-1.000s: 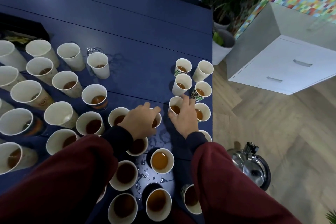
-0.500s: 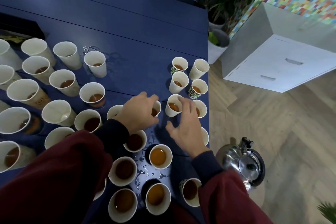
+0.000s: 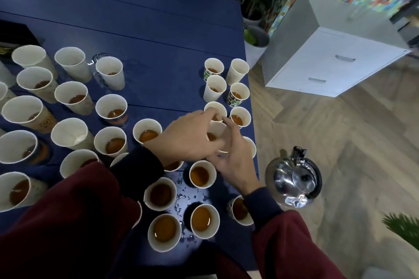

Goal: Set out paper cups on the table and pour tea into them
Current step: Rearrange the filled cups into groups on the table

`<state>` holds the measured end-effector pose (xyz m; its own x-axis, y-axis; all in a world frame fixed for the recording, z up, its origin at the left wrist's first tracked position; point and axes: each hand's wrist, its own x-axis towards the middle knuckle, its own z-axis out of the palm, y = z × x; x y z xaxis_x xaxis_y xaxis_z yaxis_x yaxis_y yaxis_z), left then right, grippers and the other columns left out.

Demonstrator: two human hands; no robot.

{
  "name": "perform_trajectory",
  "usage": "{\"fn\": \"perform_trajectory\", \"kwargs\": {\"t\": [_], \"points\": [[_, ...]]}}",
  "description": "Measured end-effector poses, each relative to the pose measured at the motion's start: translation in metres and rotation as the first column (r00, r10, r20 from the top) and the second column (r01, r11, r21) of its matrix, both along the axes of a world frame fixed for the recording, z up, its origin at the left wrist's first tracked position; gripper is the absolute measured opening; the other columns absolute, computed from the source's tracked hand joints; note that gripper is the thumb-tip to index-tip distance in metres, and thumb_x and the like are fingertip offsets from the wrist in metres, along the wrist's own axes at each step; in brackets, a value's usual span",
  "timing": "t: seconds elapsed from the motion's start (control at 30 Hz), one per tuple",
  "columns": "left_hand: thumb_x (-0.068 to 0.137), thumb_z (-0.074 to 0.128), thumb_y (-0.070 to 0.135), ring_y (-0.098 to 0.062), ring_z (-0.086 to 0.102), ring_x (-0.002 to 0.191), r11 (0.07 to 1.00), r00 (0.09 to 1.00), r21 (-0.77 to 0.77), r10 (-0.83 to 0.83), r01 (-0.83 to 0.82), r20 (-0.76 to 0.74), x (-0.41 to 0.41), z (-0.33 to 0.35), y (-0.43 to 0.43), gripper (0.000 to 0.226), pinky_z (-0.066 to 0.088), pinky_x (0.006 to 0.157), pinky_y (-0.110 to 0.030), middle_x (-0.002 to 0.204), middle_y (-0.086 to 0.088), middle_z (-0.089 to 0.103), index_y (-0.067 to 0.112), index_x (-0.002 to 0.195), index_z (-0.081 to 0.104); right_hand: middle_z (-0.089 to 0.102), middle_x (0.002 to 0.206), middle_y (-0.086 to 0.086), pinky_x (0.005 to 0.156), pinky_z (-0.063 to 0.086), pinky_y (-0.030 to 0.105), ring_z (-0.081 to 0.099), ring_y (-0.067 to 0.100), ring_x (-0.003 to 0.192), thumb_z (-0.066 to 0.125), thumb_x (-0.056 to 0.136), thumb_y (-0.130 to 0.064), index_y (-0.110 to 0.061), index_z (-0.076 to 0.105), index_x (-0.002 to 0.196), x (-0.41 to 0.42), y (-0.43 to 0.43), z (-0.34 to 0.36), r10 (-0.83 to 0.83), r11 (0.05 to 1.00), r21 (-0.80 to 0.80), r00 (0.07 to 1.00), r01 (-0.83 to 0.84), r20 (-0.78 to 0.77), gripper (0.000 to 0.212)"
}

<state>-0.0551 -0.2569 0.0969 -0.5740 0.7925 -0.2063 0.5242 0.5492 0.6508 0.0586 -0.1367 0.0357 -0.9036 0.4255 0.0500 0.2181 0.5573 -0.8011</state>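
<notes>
Head view. Nearest the person, the paper cups [image 3: 151, 233] at the table's near edge are well filled with brown tea [image 3: 165, 229]. Droplets [image 3: 184, 198] lie spilled between them on the blue table [image 3: 158, 29].

Just beyond, both hands close on one small cup [image 3: 217, 128] with a little tea in its bottom. The left hand [image 3: 186, 140] curls round its left side and the right hand [image 3: 235, 161] wraps its right side with thumb and fingers. Whether the cup stands or is lifted cannot be told.

The kettle [image 3: 294, 179] stands on the floor, right of the table, in neither hand.

Farther out, most cups show tea. One tall cup [image 3: 69, 133] looks nearly empty, and the far plain cup [image 3: 237, 71] hides its bottom.

Judgement: setting-out appears done and pouring nearly complete, with a few cups left to fill or top up.
</notes>
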Motion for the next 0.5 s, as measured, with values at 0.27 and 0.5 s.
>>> {"fn": "perform_trajectory", "kwargs": {"t": [0.27,0.5], "points": [[0.091,0.058,0.038,-0.028,0.052,0.117,0.976,0.992,-0.192,-0.116,0.104,-0.05,0.026,-0.047,-0.008,0.045,0.044,0.097,-0.041,0.124,-0.007,0.05,0.017,0.129,0.046,0.062,0.103,-0.009,0.074,0.04,0.004,0.057,0.003,0.089,0.086,0.074,-0.02,-0.016,0.053,0.124,0.029,0.023,0.003,-0.237,0.968,0.089,0.971,0.235,0.021,0.059],[0.09,0.066,0.041,-0.031,0.048,0.123,0.909,0.94,-0.388,-0.254,0.151,-0.23,0.072,-0.09,-0.002,0.066,0.048,0.094,-0.039,0.135,-0.014,0.043,0.02,0.144,0.034,0.058,0.108,-0.004,0.068,0.037,0.01,0.055,0.012,0.094,0.083,0.077,-0.023,-0.026,0.043,0.113,0.026,0.033,0.004,-0.162,0.984,0.096,0.981,0.152,0.103,0.055]]}}
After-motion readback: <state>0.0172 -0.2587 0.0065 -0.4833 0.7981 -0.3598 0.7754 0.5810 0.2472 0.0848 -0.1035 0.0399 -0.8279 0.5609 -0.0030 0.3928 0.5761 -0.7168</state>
